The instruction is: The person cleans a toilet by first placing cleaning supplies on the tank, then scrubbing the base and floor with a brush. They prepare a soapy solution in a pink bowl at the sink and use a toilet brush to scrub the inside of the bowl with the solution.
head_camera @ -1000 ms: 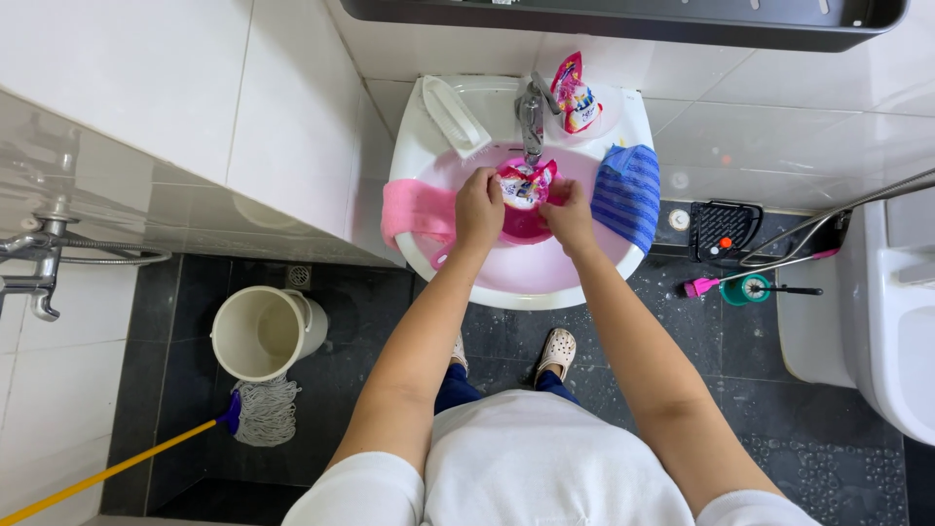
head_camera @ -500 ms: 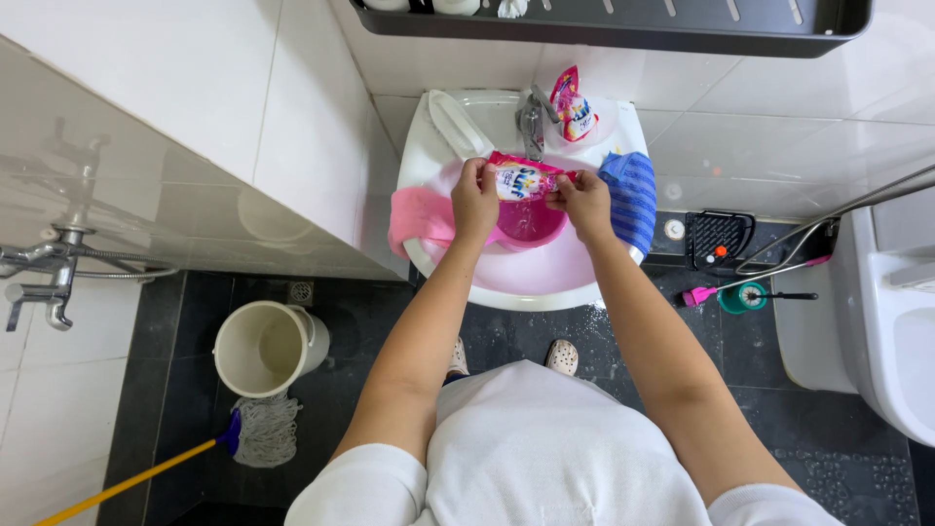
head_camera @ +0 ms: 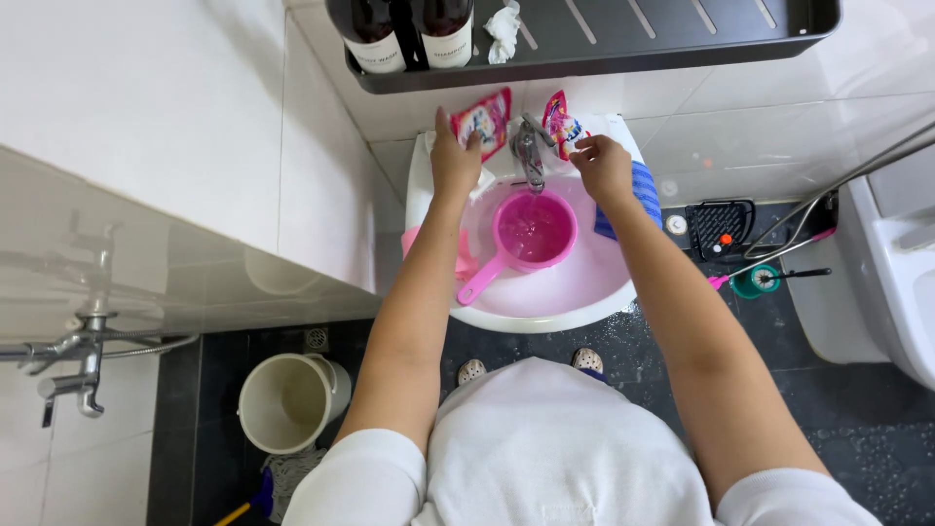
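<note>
A flat pink sachet [head_camera: 484,121] with a pale panel and blue marks leans against the wall tiles just left of the tap [head_camera: 527,154], with the left hand's [head_camera: 454,156] fingers touching its lower left edge. Just right of the tap stands a second pouch [head_camera: 562,124], pink and red with blue and white patches, close to the right hand [head_camera: 604,166]. Above the tap, on the dark shelf [head_camera: 623,47], two dark bottles carry white rectangular labels [head_camera: 378,56], the second label [head_camera: 447,47] beside the first.
</note>
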